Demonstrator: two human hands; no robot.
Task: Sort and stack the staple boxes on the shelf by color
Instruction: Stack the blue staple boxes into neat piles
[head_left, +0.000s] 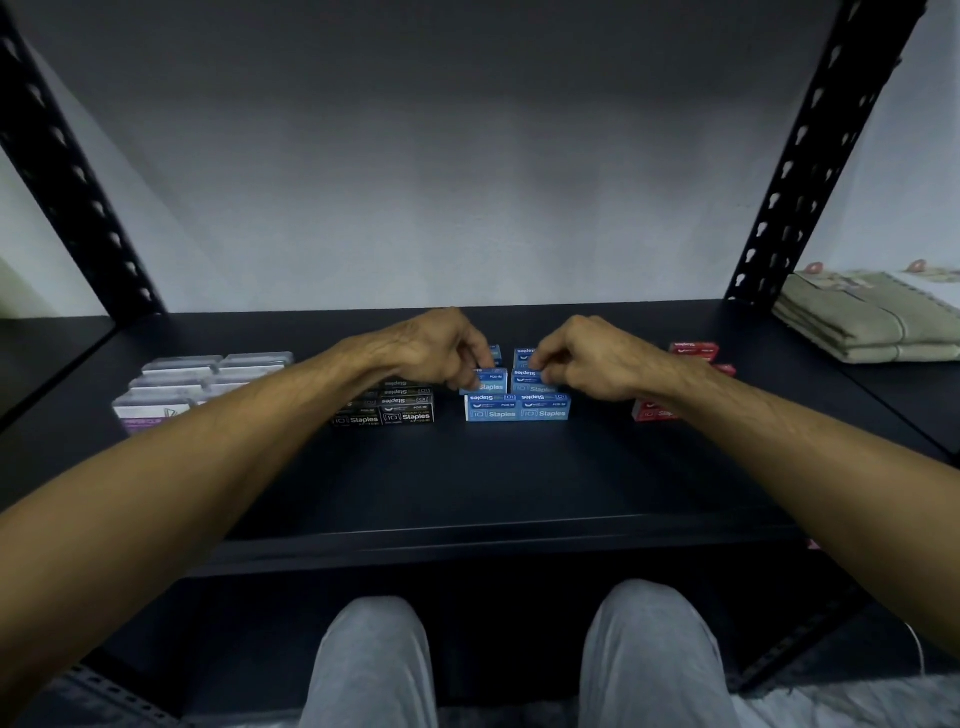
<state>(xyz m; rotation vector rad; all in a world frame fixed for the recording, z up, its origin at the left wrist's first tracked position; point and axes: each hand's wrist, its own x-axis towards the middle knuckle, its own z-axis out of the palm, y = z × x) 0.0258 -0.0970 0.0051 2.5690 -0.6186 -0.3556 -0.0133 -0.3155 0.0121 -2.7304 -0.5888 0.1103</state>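
Two blue staple boxes (518, 408) sit side by side in the front row, just nearer than both hands, untouched. Behind them, the left hand (436, 345) pinches a second-row blue box (485, 381) with curled fingertips; the right hand (587, 356) pinches its neighbour (532, 381) likewise, both fingers closed on the box tops. Judged small, stiff cardboard, dense for size, smooth-faced; grip across the short sides is advised, kept level so lids stay shut. Black boxes (387, 408) lie outboard of the left hand, red boxes (693, 353) outboard of the right. Farther blue boxes (522, 356) stand beyond the fingertips, partly hidden.
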